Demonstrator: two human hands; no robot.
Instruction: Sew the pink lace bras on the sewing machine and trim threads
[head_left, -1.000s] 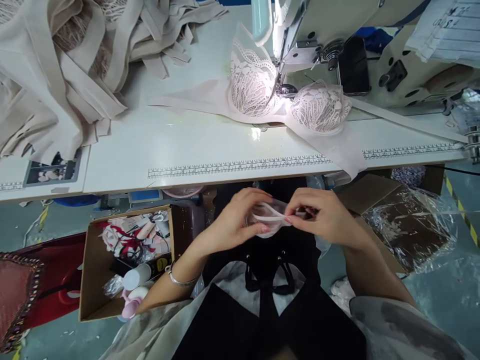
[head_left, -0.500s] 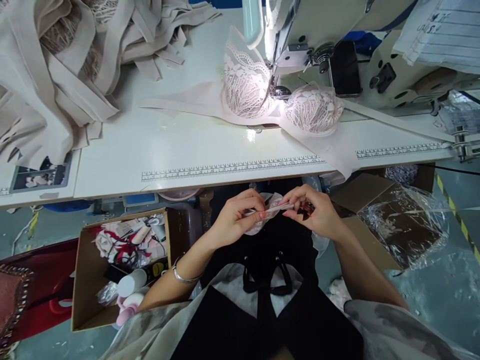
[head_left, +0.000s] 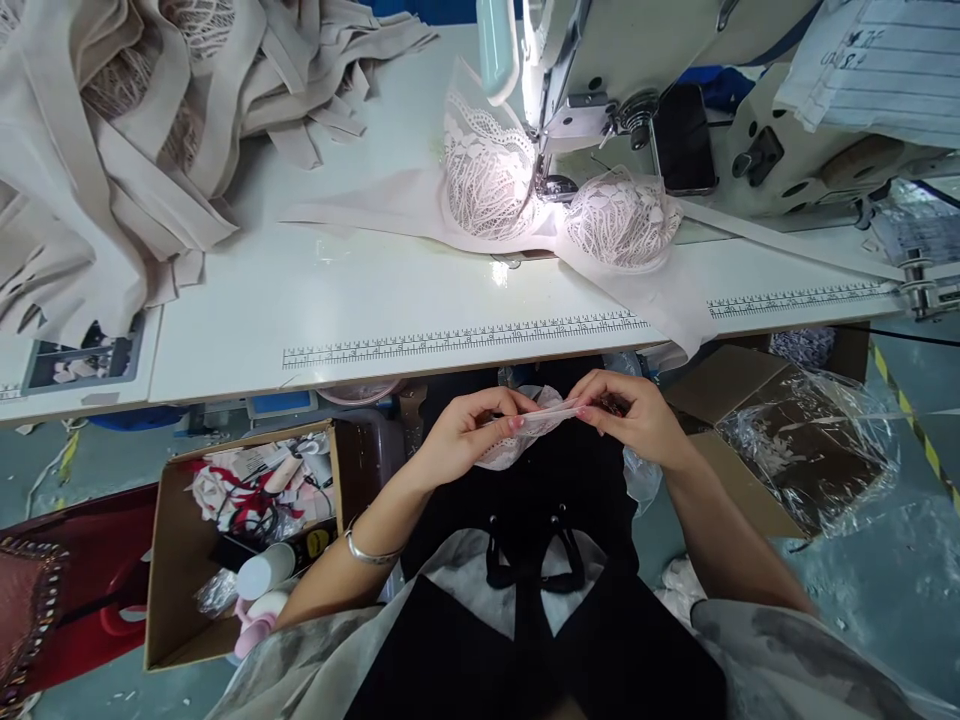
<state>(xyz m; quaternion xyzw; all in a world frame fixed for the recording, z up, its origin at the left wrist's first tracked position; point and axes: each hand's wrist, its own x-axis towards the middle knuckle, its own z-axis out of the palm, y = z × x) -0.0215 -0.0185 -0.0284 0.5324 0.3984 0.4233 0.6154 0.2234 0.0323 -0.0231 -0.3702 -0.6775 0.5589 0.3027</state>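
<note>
My left hand (head_left: 469,435) pinches one end of a pale pink lace piece (head_left: 501,452) over my lap. The other end is between the thumb and fingers of my right hand (head_left: 630,415), with the edge drawn out between them. Something dark sits in the right palm, mostly hidden by the fingers; I cannot make out what it is. Beyond the table edge, a pale pink lace bra (head_left: 621,222) lies cup side up at the sewing machine (head_left: 581,115), its middle near the needle area under the lamp light.
Beige fabric strips and lace (head_left: 172,130) are heaped at the table's left. A printed ruler (head_left: 465,335) runs along the front edge. A black phone (head_left: 684,140) lies by the machine. A cardboard box of scraps and bottles (head_left: 169,560) stands lower left; another carton (head_left: 739,480) stands right.
My fingers have shifted along the lace, and its edge is now stretched straighter between both hands. The dark reddish thing in my right hand shows less. The bra stays at the machine.
</note>
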